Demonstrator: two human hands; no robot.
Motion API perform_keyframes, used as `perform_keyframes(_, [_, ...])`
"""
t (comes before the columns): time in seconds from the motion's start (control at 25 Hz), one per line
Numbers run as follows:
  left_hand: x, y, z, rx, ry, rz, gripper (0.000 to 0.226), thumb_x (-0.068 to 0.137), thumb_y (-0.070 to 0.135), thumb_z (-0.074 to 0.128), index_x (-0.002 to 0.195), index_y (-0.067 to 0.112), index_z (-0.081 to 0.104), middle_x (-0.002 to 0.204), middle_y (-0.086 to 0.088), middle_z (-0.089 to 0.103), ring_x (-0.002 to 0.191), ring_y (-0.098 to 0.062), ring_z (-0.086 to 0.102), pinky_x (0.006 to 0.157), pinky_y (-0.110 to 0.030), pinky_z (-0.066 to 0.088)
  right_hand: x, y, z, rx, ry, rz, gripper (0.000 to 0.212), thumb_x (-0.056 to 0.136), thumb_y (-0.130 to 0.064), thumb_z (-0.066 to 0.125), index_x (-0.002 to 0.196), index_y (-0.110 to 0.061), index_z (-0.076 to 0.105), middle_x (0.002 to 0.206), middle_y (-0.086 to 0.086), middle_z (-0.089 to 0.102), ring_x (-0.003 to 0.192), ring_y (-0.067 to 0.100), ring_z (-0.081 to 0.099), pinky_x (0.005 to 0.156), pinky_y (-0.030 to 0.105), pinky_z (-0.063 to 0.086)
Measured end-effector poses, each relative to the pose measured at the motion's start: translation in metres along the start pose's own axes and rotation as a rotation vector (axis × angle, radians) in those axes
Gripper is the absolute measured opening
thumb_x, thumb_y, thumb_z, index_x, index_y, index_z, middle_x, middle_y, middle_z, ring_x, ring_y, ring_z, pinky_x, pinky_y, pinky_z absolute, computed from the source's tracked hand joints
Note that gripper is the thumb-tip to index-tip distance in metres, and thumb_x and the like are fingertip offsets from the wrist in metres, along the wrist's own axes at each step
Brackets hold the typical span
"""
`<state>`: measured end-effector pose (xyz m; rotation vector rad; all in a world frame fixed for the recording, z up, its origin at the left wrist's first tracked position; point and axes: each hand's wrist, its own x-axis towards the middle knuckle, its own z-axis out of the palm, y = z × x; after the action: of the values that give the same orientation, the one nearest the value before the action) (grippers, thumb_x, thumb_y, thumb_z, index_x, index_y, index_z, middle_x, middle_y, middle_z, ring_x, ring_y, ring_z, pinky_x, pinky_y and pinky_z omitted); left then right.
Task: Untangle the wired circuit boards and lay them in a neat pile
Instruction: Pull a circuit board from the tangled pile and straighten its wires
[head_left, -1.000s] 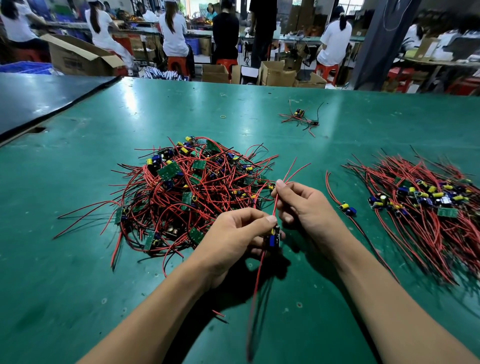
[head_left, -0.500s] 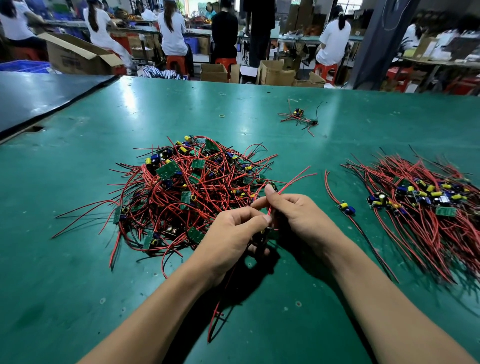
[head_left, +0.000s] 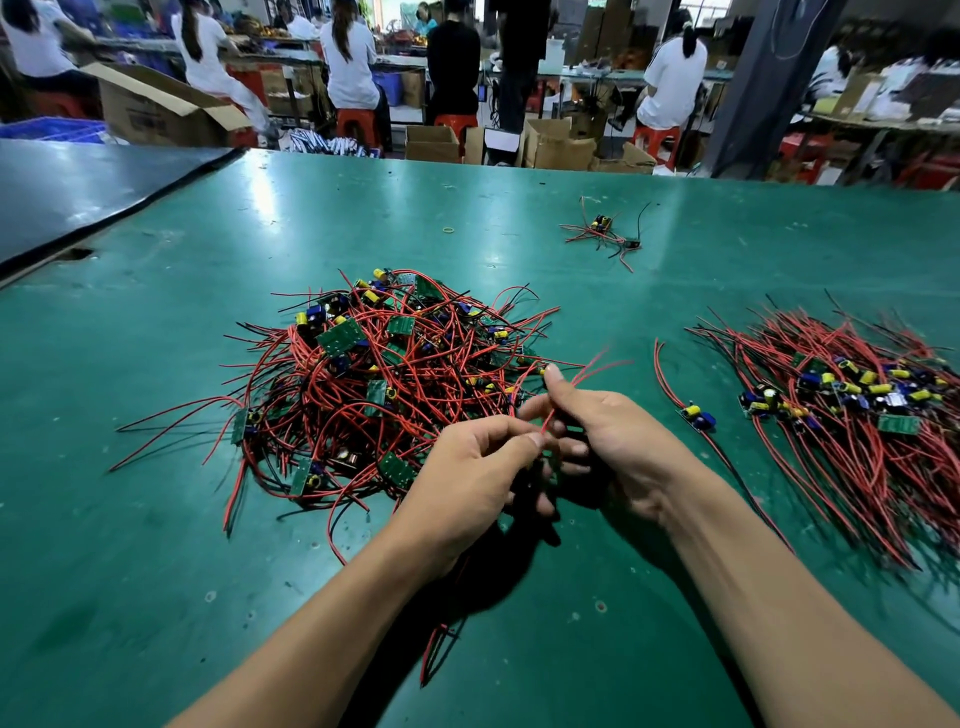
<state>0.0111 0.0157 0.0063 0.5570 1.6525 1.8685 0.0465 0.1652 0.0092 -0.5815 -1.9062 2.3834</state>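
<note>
Over the green counter, just before the tangled heap, both hands meet. The left hand pinches a red wire, and the right hand curls round it. The board's blue part, visible a second ago, is now hidden. The sorted pile lies to the right.

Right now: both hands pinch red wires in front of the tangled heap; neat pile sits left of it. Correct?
No. The head view shows the neat pile right of the tangled heap, not left. The rest holds: left hand and right hand pinch red wires in front of the heap.
</note>
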Motion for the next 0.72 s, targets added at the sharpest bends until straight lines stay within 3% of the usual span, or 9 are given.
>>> perform_keyframes(0.12, [0.001,0.002,-0.002,-0.096,0.027,-0.028,0.018,0.099,0.007,0.051,0.086,0.002,0.063,0.064,-0.012,0.061,0.042,-0.019,0.057,0.041,-0.024,0.049,-0.005,0.005,0.003,-0.041,-0.201,-0.031,0.041,0.092,-0.046,0.062,0.109,-0.011,0.074,0.059,0.010,0.060,0.044,0.018,0.056,0.044,0.022,0.045])
perform_keyframes(0.2, [0.001,0.003,-0.003,-0.103,0.020,-0.033,0.018,0.099,0.009,0.052,0.085,0.002,0.062,0.064,-0.012,0.059,0.042,-0.019,0.057,0.041,-0.023,0.049,-0.006,0.009,0.003,-0.036,-0.219,-0.046,0.039,0.094,-0.044,0.065,0.113,-0.010,0.073,0.070,0.018,0.059,0.050,0.025,0.060,0.049,0.028,0.051])
perform_keyframes(0.28, [0.001,0.004,-0.004,-0.094,0.009,-0.034,0.018,0.098,0.011,0.054,0.084,0.004,0.062,0.064,-0.010,0.059,0.044,-0.018,0.057,0.043,-0.023,0.049,-0.003,0.010,0.002,0.007,-0.134,-0.062,0.039,0.091,-0.044,0.070,0.104,-0.009,0.076,0.074,0.019,0.050,0.049,0.021,0.054,0.048,0.027,0.050])
perform_keyframes(0.4, [0.003,0.004,-0.004,-0.078,-0.017,-0.036,0.017,0.098,0.012,0.053,0.086,0.004,0.061,0.063,-0.007,0.058,0.044,-0.017,0.057,0.045,-0.023,0.048,0.004,0.006,0.002,0.106,0.041,-0.128,0.036,0.085,-0.048,0.068,0.083,-0.013,0.079,0.058,0.004,0.028,0.038,0.005,0.027,0.035,0.016,0.027])
perform_keyframes(0.48, [0.004,0.003,-0.003,-0.039,-0.038,-0.039,0.017,0.098,0.013,0.054,0.085,0.005,0.062,0.063,-0.006,0.058,0.046,-0.017,0.057,0.048,-0.024,0.048,0.007,0.003,0.002,0.233,0.128,-0.141,0.041,0.084,-0.049,0.063,0.070,-0.013,0.077,0.055,-0.005,0.029,0.036,0.003,0.021,0.032,0.015,0.019])
perform_keyframes(0.6, [0.004,0.002,-0.004,0.015,-0.068,-0.043,0.019,0.097,0.014,0.055,0.082,0.007,0.063,0.063,-0.006,0.058,0.047,-0.017,0.057,0.049,-0.022,0.047,0.007,-0.002,-0.002,0.390,0.137,-0.054,0.057,0.094,-0.053,0.053,0.057,-0.013,0.069,0.053,-0.006,0.034,0.032,0.001,0.021,0.030,0.015,0.017])
perform_keyframes(0.72, [0.004,0.001,-0.005,0.033,-0.084,-0.052,0.019,0.096,0.015,0.057,0.080,0.008,0.064,0.062,-0.005,0.059,0.049,-0.018,0.058,0.052,-0.024,0.048,0.004,-0.006,-0.010,0.388,0.055,0.025,0.056,0.096,-0.051,0.052,0.054,-0.016,0.059,0.058,-0.003,0.035,0.031,0.002,0.021,0.030,0.015,0.015])
